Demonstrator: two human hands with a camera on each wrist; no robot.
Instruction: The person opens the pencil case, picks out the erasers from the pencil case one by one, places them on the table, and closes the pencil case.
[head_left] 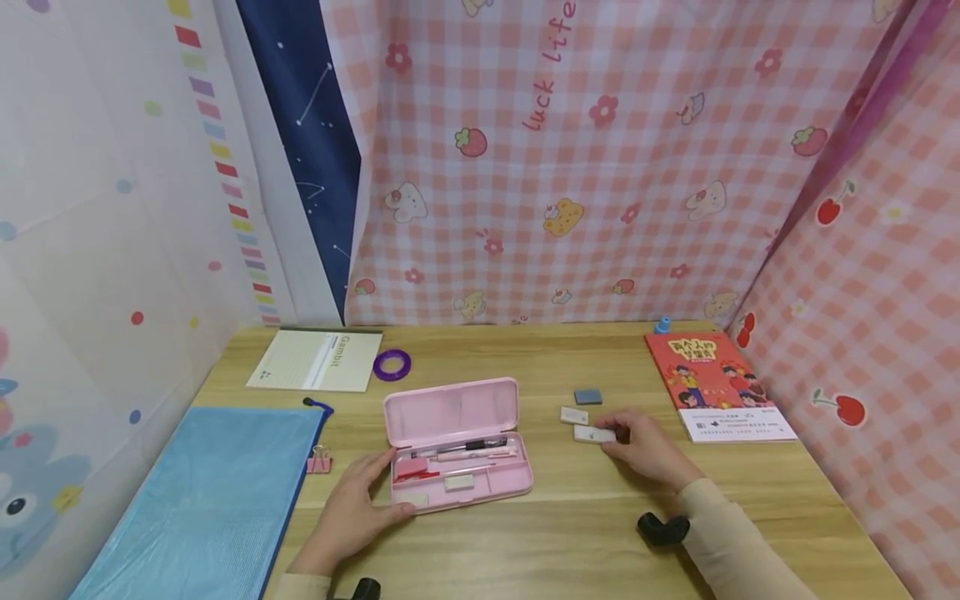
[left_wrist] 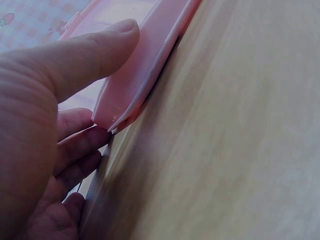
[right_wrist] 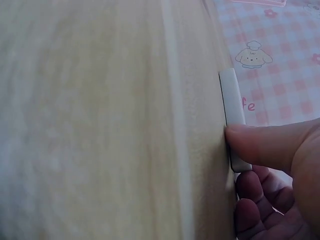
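Observation:
An open pink pencil case (head_left: 451, 415) lies on the table with its lid tipped back. My left hand (head_left: 358, 512) grips its left end, thumb over the near corner and fingers along the side; the left wrist view shows thumb (left_wrist: 115, 45) above the case wall. Inside are a black pen (head_left: 487, 444), a light pink pen (head_left: 465, 455), a pink block (head_left: 410, 467) and a whitish eraser (head_left: 459, 482). Farther right, my right hand (head_left: 645, 446) pinches a white eraser (head_left: 592, 434) low at the tabletop. Another white eraser (head_left: 574, 415) and a blue-grey block (head_left: 588, 397) lie just beyond.
A blue mesh folder (head_left: 202, 492) covers the left side, beside a pink binder clip (head_left: 318, 464). Behind are a notebook (head_left: 315, 360) and purple tape roll (head_left: 392, 365). A red book (head_left: 705, 375) lies at right, a small blue object (head_left: 662, 325) behind it.

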